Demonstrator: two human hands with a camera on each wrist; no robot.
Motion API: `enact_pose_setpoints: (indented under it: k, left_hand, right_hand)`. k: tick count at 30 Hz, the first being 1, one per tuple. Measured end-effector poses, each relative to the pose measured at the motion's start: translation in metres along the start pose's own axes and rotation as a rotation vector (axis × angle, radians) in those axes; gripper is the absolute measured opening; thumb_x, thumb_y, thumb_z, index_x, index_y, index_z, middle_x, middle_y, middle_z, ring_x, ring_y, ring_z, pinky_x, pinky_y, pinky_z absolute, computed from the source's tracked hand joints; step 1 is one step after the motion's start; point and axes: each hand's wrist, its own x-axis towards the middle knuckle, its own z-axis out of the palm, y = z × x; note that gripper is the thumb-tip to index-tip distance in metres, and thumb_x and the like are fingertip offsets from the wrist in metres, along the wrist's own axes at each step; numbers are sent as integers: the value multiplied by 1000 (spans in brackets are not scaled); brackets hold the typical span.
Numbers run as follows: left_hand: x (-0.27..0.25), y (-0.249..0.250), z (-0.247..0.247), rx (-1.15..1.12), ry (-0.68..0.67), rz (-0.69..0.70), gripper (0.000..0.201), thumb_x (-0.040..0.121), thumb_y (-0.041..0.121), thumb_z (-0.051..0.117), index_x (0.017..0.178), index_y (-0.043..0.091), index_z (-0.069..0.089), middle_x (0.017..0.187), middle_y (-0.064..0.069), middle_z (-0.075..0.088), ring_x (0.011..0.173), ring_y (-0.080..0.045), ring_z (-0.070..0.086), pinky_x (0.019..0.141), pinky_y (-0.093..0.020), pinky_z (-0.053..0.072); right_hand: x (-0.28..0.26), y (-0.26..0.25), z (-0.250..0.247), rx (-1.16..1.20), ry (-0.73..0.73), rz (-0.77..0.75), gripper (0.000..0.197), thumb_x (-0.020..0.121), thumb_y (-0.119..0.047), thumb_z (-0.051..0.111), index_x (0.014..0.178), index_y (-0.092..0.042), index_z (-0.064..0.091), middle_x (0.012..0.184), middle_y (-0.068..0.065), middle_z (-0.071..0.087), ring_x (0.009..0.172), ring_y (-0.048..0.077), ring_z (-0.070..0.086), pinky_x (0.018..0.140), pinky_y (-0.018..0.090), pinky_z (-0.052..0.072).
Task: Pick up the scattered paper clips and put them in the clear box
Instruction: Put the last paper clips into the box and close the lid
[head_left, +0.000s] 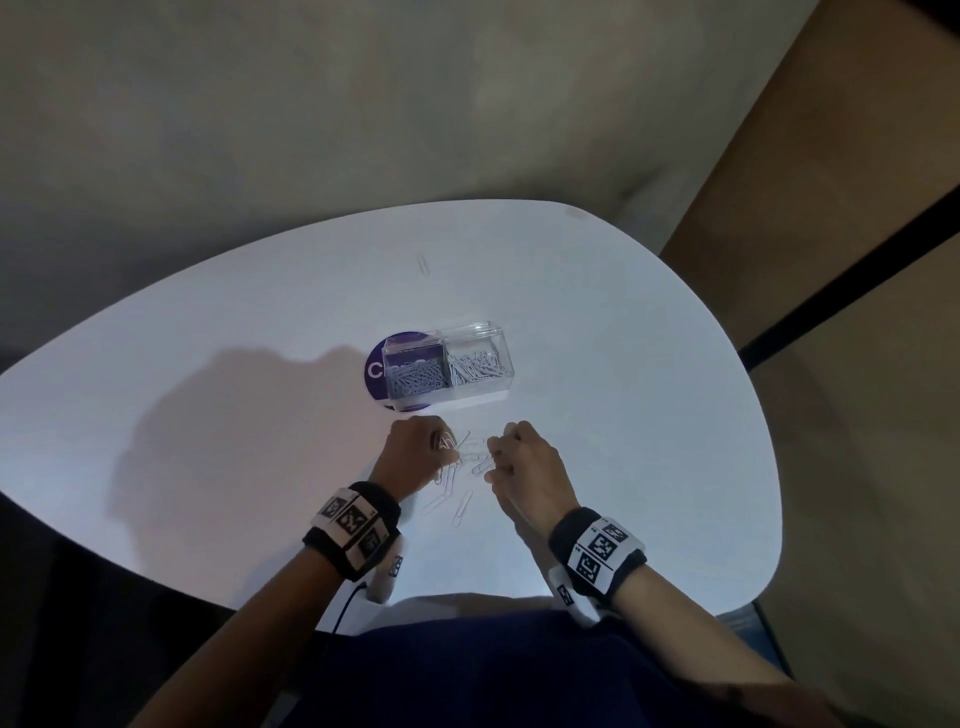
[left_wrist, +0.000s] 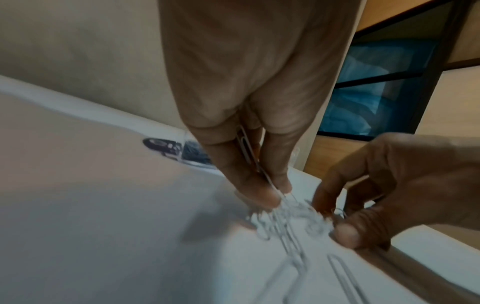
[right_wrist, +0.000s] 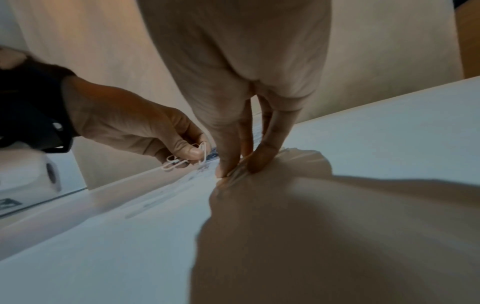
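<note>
White table (head_left: 218, 332), smooth matte top, rounded edge. Dark shadow of the person across its left part.

L hand (head_left: 413, 452): fingers curled, thumb and forefinger pinching a few thin bent-wire clips (head_left: 445, 442); wrist views show the held clips (right_wrist: 187, 157) bunched at the fingertips, one (left_wrist: 245, 147) running up between two fingers (left_wrist: 275, 164). Fingertips down at the left edge of the pile (head_left: 467, 460).

Pile: loose silvery wire clips lying flat on the table betw. the two hands, tangled in the middle, a couple trailing toward the person (head_left: 461, 509). One stray clip (head_left: 423, 263) far side of table, well apart from the rest.

Box (head_left: 448, 366): clear hard plastic, rectangular, two compartments, both holding heaps of clips. Sits just beyond the hands, left part over a round purple sticker (head_left: 375, 371) w/ white lettering.

R hand (head_left: 519, 460): fingers curled, tips pressed down on the right side of the pile; thumb and forefinger (right_wrist: 262, 156) closing on a clip against the table. Blurred, so can't tell if it's lifted.

Both wrists: black bands w/ black-and-white square markers (head_left: 602, 553).
</note>
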Motion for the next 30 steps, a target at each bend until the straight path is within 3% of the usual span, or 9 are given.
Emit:
enact_pose_setpoints:
  k: [3, 7, 12, 14, 16, 19, 21, 24, 30]
  left_hand:
    - [-5, 6, -13, -50, 0, 7, 14, 75, 4, 76, 74, 11, 64, 65, -1, 65, 46, -17, 63, 55, -30, 58]
    - [-3, 19, -30, -46, -21, 113, 9, 79, 6, 76, 78, 10, 67, 66, 2, 66, 48, -10, 65, 54, -20, 56]
    - [11, 42, -43, -109, 40, 189, 8, 77, 5, 75, 76, 8, 68, 64, 2, 65, 48, -13, 65, 49, -27, 54]
    - [21, 53, -45, -150, 109, 238, 5, 74, 3, 73, 74, 4, 68, 63, 1, 64, 49, -16, 62, 47, -27, 50]
    - [36, 64, -46, -140, 142, 259, 5, 73, 3, 72, 71, 5, 68, 61, 3, 62, 52, -14, 55, 47, -16, 42]
    - [65, 78, -42, -7, 138, 181, 5, 75, 8, 71, 72, 9, 67, 66, 5, 62, 61, -12, 51, 60, -16, 36]
    - [80, 82, -35, 61, 135, 130, 7, 75, 8, 69, 71, 12, 65, 69, 3, 61, 71, -17, 53, 73, -26, 41]
    - [90, 80, -24, 129, 87, 100, 10, 78, 9, 70, 74, 15, 63, 78, 1, 64, 84, -24, 60, 76, -33, 48]
    - [84, 63, -24, 76, 160, 139, 18, 82, 9, 61, 91, 19, 73, 94, 3, 73, 87, -13, 66, 79, -24, 49]
  right_hand:
    - [7, 0, -4, 90, -38, 33, 16, 75, -8, 76, 82, -14, 63, 95, 0, 49, 74, 19, 60, 69, 31, 50]
    - [19, 2, -16, 141, -142, 96, 19, 70, -7, 83, 76, -13, 66, 84, -3, 53, 71, 8, 51, 61, 20, 35]
    - [22, 8, -32, 378, -212, 132, 33, 68, 7, 84, 58, -16, 63, 83, 12, 70, 51, 18, 63, 48, 25, 48]
    - [22, 7, -43, 436, -203, 130, 33, 68, 9, 85, 57, -13, 63, 76, 3, 72, 50, 17, 63, 48, 26, 49]
    - [21, 2, -57, 461, -182, 141, 22, 67, 9, 85, 62, 0, 66, 59, -13, 68, 45, 6, 61, 48, 21, 49]
    - [23, -4, -78, 503, -124, 160, 21, 64, 8, 87, 73, 13, 70, 51, -18, 64, 43, 0, 58, 49, 16, 48]
    - [26, -7, -90, 519, -92, 162, 20, 62, 7, 88, 72, 9, 72, 55, -11, 65, 47, 1, 59, 53, 19, 51]
    - [34, -13, -103, 491, -20, 149, 18, 60, 4, 89, 70, 1, 74, 66, -1, 66, 51, -2, 59, 57, 19, 52]
    - [70, -26, -116, 398, 135, 132, 26, 65, 2, 88, 60, -16, 69, 68, 3, 69, 61, 16, 67, 64, 27, 59]
